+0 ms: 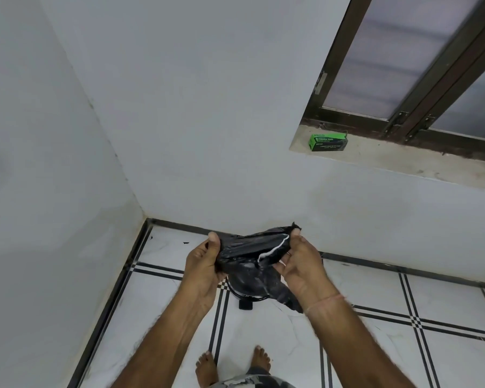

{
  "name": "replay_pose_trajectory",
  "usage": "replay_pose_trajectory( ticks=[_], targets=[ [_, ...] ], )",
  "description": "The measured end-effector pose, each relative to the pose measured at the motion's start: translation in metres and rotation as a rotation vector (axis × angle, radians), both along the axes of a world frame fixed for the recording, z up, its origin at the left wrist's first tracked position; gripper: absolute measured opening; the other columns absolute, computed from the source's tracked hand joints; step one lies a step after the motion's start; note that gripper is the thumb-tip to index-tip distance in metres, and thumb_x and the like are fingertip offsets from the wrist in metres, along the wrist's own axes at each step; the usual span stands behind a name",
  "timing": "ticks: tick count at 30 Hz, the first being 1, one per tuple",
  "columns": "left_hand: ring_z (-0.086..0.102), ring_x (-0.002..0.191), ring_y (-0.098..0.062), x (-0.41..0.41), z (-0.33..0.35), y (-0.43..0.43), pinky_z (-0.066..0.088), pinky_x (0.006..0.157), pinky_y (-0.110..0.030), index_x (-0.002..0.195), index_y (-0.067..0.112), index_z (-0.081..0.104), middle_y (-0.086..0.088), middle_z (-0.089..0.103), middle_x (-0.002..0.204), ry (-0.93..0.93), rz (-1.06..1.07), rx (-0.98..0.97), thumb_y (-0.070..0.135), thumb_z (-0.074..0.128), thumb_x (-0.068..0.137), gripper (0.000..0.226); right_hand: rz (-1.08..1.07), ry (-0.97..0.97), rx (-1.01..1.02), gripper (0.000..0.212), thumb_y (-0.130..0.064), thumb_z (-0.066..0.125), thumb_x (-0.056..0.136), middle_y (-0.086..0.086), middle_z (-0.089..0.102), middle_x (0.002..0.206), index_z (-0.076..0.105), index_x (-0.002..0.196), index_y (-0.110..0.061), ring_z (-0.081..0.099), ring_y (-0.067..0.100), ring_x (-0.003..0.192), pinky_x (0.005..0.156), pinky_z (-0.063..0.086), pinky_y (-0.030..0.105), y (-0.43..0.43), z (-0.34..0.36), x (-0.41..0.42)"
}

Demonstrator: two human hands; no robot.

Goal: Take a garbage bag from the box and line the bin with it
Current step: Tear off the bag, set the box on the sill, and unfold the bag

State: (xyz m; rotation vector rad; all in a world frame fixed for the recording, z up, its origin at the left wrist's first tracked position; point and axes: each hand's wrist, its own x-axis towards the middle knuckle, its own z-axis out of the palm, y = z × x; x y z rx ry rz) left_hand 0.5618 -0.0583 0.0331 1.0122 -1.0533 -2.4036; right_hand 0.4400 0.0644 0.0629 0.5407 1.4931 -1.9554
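A crumpled black garbage bag is stretched between both hands above the floor. My left hand pinches its left end with thumb on top. My right hand pinches the right end, where a white seam line shows; a loose tail of the bag hangs down below my right wrist. Under the bag stands the black bin with a foot pedal, mostly hidden by the bag and hands. The green garbage bag box lies on the window sill at the upper right.
The bin stands near the room corner, white walls to the left and behind. The stone window sill runs under a dark-framed window. White floor tiles with black lines spread around my bare feet.
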Motion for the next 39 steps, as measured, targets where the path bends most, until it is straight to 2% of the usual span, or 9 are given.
replay_pose_trajectory(
  ticks=[3, 5, 8, 14, 21, 27, 32, 35, 39],
  targets=[
    [0.075, 0.095, -0.033, 0.005, -0.006, 0.002, 0.062, 0.084, -0.041, 0.112, -0.006, 0.072, -0.024, 0.078, 0.107, -0.02, -0.032, -0.049, 0.049, 0.056, 0.091, 0.061, -0.055, -0.047, 0.023, 0.029, -0.03, 0.052, 0.108, 0.013, 0.07, 0.089, 0.064, 0.092, -0.01, 0.065, 0.026, 0.075, 0.076, 0.057, 0.038, -0.004, -0.009, -0.004],
    [0.074, 0.081, -0.031, 0.009, -0.006, -0.001, 0.063, 0.069, -0.033, 0.1, 0.001, 0.076, -0.022, 0.078, 0.095, -0.018, -0.118, -0.095, 0.05, 0.057, 0.089, 0.053, -0.033, -0.01, 0.022, 0.03, -0.033, 0.052, 0.108, 0.013, 0.071, 0.09, 0.065, 0.092, -0.011, 0.066, 0.026, 0.075, 0.076, 0.058, 0.037, -0.002, -0.011, -0.004],
    [0.052, 0.059, -0.021, 0.024, -0.006, -0.012, 0.041, 0.049, -0.019, 0.081, 0.013, 0.075, -0.007, 0.066, 0.068, -0.119, -0.297, -0.335, 0.054, 0.055, 0.092, 0.047, 0.073, 0.092, 0.04, 0.036, -0.037, 0.053, 0.107, 0.013, 0.073, 0.084, 0.063, 0.084, -0.012, 0.07, 0.024, 0.072, 0.067, 0.061, 0.033, 0.008, -0.008, -0.006],
    [0.063, 0.121, -0.004, 0.006, 0.016, -0.011, 0.047, 0.102, -0.031, 0.111, 0.035, 0.07, 0.015, 0.071, 0.123, -0.094, -0.465, -0.603, 0.063, 0.054, 0.097, 0.035, 0.349, 0.21, 0.056, 0.043, -0.039, 0.054, 0.105, 0.009, 0.073, 0.068, 0.062, 0.075, -0.008, 0.069, 0.022, 0.062, 0.057, 0.058, 0.025, 0.011, 0.009, -0.009],
    [0.074, 0.095, -0.036, -0.015, 0.022, 0.009, 0.057, 0.09, -0.045, 0.11, 0.002, 0.075, -0.026, 0.076, 0.108, 0.021, -0.661, -0.363, 0.036, 0.068, 0.097, 0.038, 0.419, 0.289, 0.063, 0.048, -0.038, 0.054, 0.105, 0.013, 0.074, 0.07, 0.067, 0.071, -0.007, 0.068, 0.02, 0.058, 0.056, 0.057, 0.024, 0.013, 0.016, -0.016],
    [0.073, 0.089, -0.033, -0.02, 0.017, 0.027, 0.06, 0.083, -0.037, 0.104, -0.002, 0.077, -0.029, 0.076, 0.106, 0.016, -0.456, -0.144, 0.025, 0.076, 0.09, 0.03, 0.37, 0.224, 0.031, 0.043, -0.033, 0.056, 0.106, 0.011, 0.074, 0.073, 0.071, 0.074, -0.008, 0.068, 0.02, 0.063, 0.062, 0.058, 0.027, 0.008, 0.007, -0.018],
    [0.075, 0.083, -0.031, -0.025, 0.015, 0.035, 0.063, 0.08, -0.04, 0.093, 0.002, 0.074, -0.022, 0.078, 0.096, -0.073, -0.146, -0.072, 0.025, 0.082, 0.081, 0.028, 0.236, 0.644, 0.52, 0.018, -0.038, 0.066, 0.1, -0.006, 0.072, 0.103, 0.066, 0.104, -0.021, 0.068, 0.014, 0.095, 0.086, 0.057, 0.036, 0.016, -0.01, -0.008],
    [0.074, 0.086, -0.035, -0.025, 0.014, 0.034, 0.063, 0.084, -0.046, 0.098, -0.001, 0.073, -0.023, 0.078, 0.096, -0.07, -0.077, -0.017, 0.031, 0.082, 0.08, 0.037, 0.385, 0.605, 0.251, 0.026, -0.042, 0.067, 0.097, -0.004, 0.075, 0.098, 0.069, 0.105, -0.017, 0.063, 0.01, 0.084, 0.073, 0.051, 0.028, 0.021, 0.005, 0.01],
    [0.076, 0.092, -0.034, -0.028, 0.012, 0.037, 0.064, 0.078, -0.038, 0.111, -0.004, 0.074, -0.026, 0.077, 0.104, -0.017, -0.104, 0.091, 0.037, 0.073, 0.085, 0.048, 0.499, 0.367, -0.017, 0.04, -0.035, 0.073, 0.092, 0.019, 0.077, 0.111, 0.07, 0.113, -0.001, 0.074, 0.026, 0.104, 0.092, 0.059, 0.036, 0.015, 0.0, 0.027]
  ],
)
